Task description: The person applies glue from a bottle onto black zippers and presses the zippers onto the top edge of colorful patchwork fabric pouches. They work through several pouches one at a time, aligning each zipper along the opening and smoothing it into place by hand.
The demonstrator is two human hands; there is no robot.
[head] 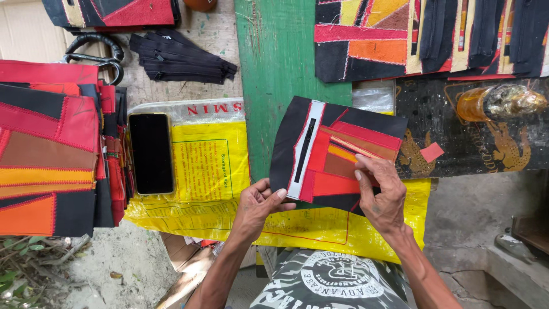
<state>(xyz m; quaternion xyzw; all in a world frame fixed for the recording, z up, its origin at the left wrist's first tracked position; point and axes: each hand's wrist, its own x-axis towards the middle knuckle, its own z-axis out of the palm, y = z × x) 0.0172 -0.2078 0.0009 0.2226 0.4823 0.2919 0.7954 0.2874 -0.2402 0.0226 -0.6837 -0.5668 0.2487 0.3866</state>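
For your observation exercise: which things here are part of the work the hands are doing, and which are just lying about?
In hand:
left hand
right hand
patchwork panel, held by both hands
black zipper on the panel

Lying about:
phone
scissors
loose zippers
bottle
stacked panels

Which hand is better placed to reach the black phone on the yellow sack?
Probably the left hand: it pinches the patchwork piece on the side nearer the phone. The right hand is farther away.

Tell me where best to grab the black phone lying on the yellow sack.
Grip the phone across its two long edges, coming straight down from above. It lies flat, screen up, so only its thin sides offer purchase; the fabric stack crowds its left edge, so slide fingers in carefully.
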